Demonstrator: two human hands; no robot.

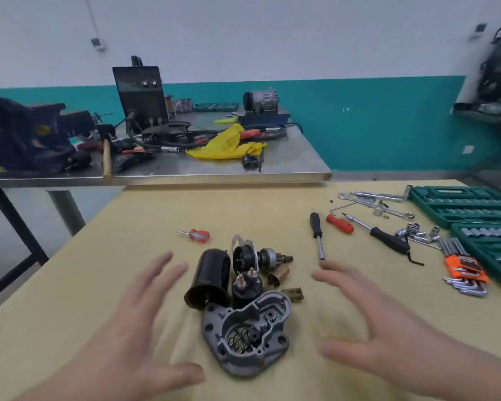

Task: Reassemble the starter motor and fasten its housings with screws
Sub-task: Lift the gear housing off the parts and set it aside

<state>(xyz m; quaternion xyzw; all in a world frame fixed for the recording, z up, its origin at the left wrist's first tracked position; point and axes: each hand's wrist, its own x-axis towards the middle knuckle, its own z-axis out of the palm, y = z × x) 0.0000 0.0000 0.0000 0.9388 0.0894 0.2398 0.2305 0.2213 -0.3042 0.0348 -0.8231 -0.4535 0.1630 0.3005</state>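
Starter motor parts lie in a cluster on the tan table [99, 285]. A grey cast housing [243, 334] lies open side up, with a spring and small gears inside. Behind it are a black cylindrical motor case [210, 274], a black solenoid [247, 285], an armature with its drive gear [261, 256], a brass bush [278, 274] and a small brass piece [294, 293]. My left hand [133, 328] hovers open to the left of the parts. My right hand [368, 311] hovers open to the right. Neither touches anything.
A small red screwdriver [197, 235] lies behind the parts. A black nut driver [317, 233], red screwdriver [340, 223], ratchet driver [385, 238], wrenches, sockets and hex keys [464, 270] sit at right beside green socket cases [469, 206]. A cluttered steel bench [287, 166] stands beyond.
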